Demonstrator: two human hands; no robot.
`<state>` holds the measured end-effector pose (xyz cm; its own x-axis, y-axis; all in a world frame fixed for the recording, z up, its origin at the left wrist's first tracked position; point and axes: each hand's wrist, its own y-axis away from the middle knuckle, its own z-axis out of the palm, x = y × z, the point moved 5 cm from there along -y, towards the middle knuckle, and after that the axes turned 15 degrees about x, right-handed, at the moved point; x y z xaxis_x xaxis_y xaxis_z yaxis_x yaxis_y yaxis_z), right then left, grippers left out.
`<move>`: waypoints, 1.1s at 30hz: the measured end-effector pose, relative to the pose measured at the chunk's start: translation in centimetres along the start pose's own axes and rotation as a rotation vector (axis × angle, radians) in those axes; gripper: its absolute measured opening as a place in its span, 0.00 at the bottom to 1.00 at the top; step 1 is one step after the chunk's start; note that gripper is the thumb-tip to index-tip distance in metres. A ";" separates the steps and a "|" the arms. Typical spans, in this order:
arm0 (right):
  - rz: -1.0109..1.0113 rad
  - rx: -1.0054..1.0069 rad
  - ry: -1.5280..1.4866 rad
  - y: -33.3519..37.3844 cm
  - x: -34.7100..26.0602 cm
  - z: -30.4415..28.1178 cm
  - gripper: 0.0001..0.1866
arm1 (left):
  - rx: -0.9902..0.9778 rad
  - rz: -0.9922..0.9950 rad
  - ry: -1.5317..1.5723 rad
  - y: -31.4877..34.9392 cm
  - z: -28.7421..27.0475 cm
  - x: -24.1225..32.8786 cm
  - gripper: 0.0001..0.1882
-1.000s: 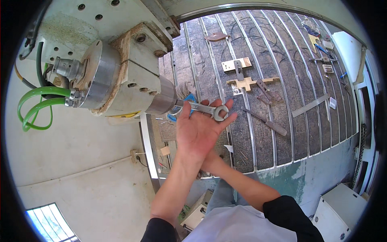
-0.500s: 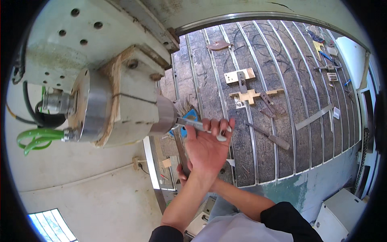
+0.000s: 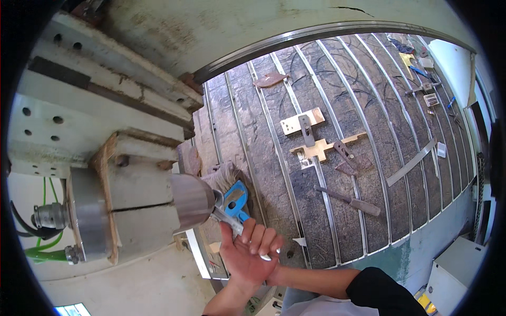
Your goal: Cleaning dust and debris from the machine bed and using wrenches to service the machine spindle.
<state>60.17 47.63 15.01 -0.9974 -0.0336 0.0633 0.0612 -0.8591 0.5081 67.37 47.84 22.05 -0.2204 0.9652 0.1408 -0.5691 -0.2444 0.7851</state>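
Note:
A steel wrench (image 3: 230,219) lies across my left hand (image 3: 250,258), which is palm up with its fingers curled round the handle. The far end of the wrench meets the nose of the metal spindle (image 3: 194,202) on the left. A pale handle end shows below the fingertips. My right forearm (image 3: 316,282) comes in from the lower right and passes behind the left wrist. The right hand is hidden there, so its fingers cannot be made out. Just beyond the wrench is a blue brush or dustpan (image 3: 235,197) with grey bristles beside it.
The slotted machine bed (image 3: 337,231) stretches away to the right. On it are a cross-shaped yellowish workpiece (image 3: 317,150), a drilled plate (image 3: 314,117), dark clamps (image 3: 305,130), a file-like tool (image 3: 363,205) and a metal strip (image 3: 411,164). Green hoses (image 3: 47,254) hang at the left.
The view has shifted, so the spindle sits lower and further left. My left hand and the wrench handle have swung down toward me. The right hand's fingers, partly seen earlier, are now hidden.

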 end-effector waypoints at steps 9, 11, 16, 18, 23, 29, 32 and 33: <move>0.133 0.131 0.042 0.7 0.8 -0.3 0.17 | 0.083 -0.183 -0.042 -0.4 -1.2 0.9 0.36; 0.157 0.172 0.044 1.5 0.4 -0.6 0.18 | -0.012 -0.283 -0.080 0.1 -1.1 0.8 0.36; 0.192 0.215 0.052 2.0 -0.1 -1.6 0.21 | -0.043 -0.381 -0.261 1.0 -3.1 3.4 0.35; 0.142 0.211 0.059 2.0 0.3 -1.9 0.24 | -0.014 -0.405 -0.265 1.3 -3.3 3.5 0.35; 0.178 0.174 0.181 1.7 1.2 -2.8 0.15 | -0.064 -0.512 -0.319 1.6 -3.0 3.7 0.36; 0.098 0.229 0.108 2.9 -0.4 -1.3 0.21 | -0.075 -0.440 -0.181 0.6 -4.2 3.3 0.35; 0.060 0.258 0.140 2.0 0.9 -1.7 0.23 | -0.079 -0.270 -0.243 1.3 -2.5 2.6 0.34; 0.057 0.255 0.137 1.8 1.1 -2.3 0.23 | -0.079 -0.219 -0.235 1.4 -2.1 2.7 0.34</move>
<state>59.11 44.91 14.01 -0.9869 -0.1611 -0.0097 0.1071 -0.6983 0.7077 64.27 49.89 22.27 0.0978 0.9884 0.1166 -0.6443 -0.0264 0.7643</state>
